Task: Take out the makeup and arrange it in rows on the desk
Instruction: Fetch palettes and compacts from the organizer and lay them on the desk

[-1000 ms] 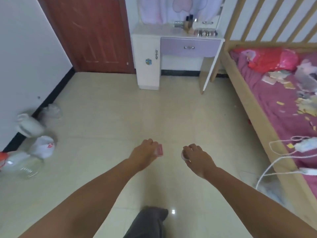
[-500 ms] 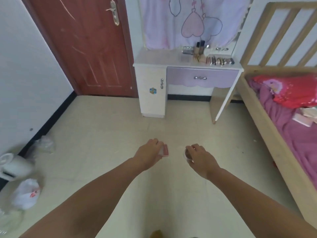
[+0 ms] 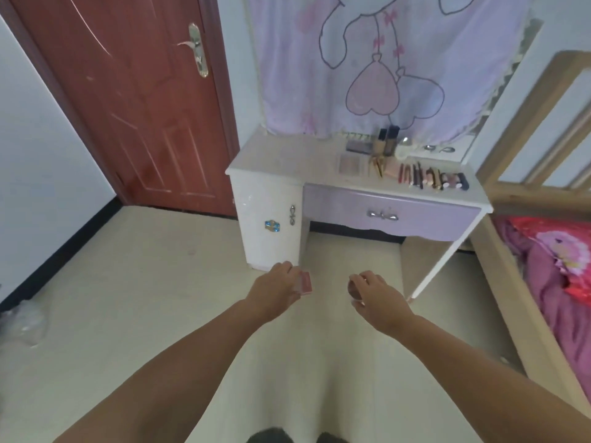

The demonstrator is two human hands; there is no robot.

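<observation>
Pale tile floor [image 3: 128, 314] fills the near part of the head view, w/ both bare arms reaching forward over it. Left hand [image 3: 271, 289] has fingers curled, pinching a small red-pink compact [image 3: 305, 282] that sticks out on its right side. Right hand [image 3: 377, 295] is curled too, fingers round a small clear roundish item [image 3: 353, 289]; mostly hidden by the hand, prob. a little jar or lid, can't tell which. Hands sit near each other but apart, both held in the air short of the desk.

White desk [image 3: 281, 161] stands at the far wall, centre-right, w/ a lilac drawer [image 3: 383, 212] under the top and a white cabinet door [image 3: 271, 219] on its left. Makeup row [image 3: 428, 179] lies along the desk's right front edge: slim tubes and sticks side by side, touching or nearly so. Behind it, two dark-capped bottles [image 3: 387, 140] stand upright, and a flat palette [image 3: 351, 163] lies just left of the row.

Red-brown door [image 3: 128, 107] is far left. Pink cartoon curtain [image 3: 383, 59] hangs above the desk. Wooden bed frame [image 3: 518, 129] w/ magenta bedding [image 3: 556, 266] runs down the right side.
</observation>
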